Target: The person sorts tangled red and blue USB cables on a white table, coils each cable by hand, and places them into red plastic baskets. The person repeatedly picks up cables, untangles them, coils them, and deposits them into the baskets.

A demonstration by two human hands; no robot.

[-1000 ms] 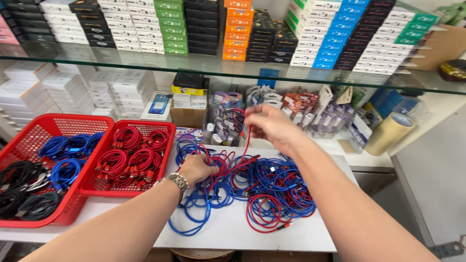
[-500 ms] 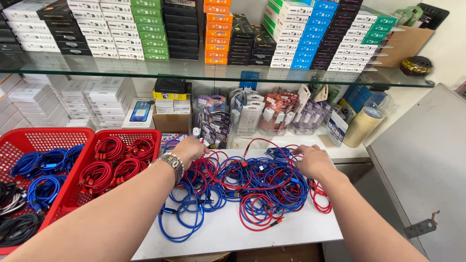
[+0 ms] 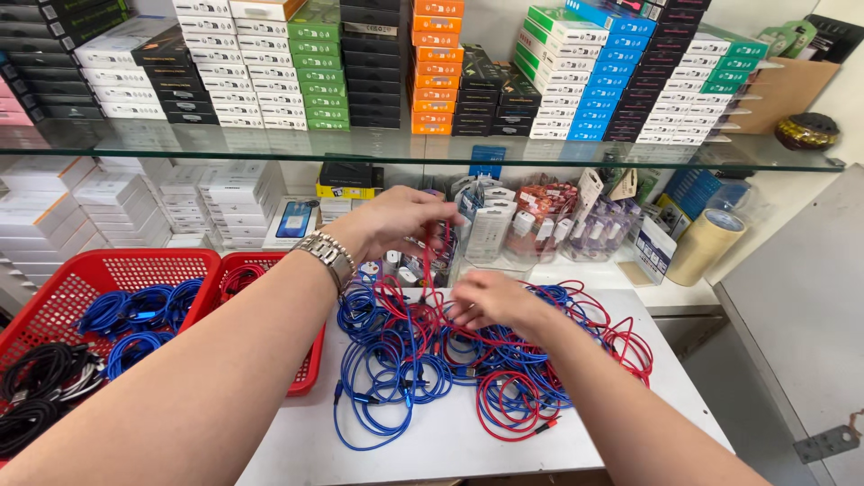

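Red and blue cables (image 3: 468, 360) lay tangled in a loose heap on the white table (image 3: 432, 450), in front of the person. The left hand (image 3: 400, 220) was raised above the heap, fingers pinched on a red cable (image 3: 425, 270) that ran down from it into the pile. A metal watch (image 3: 329, 256) sat on that wrist. The right hand (image 3: 490, 300) rested on the middle of the heap, fingers curled loosely into the cords; whether it gripped one could not be told. To the left stood a red basket (image 3: 108, 270) with coiled blue and black cables, and a second red basket (image 3: 306, 369) just beside the heap. Behind, a glass shelf (image 3: 450, 153) carried stacked boxes, and a roll of tape (image 3: 705, 245) stood to the right.
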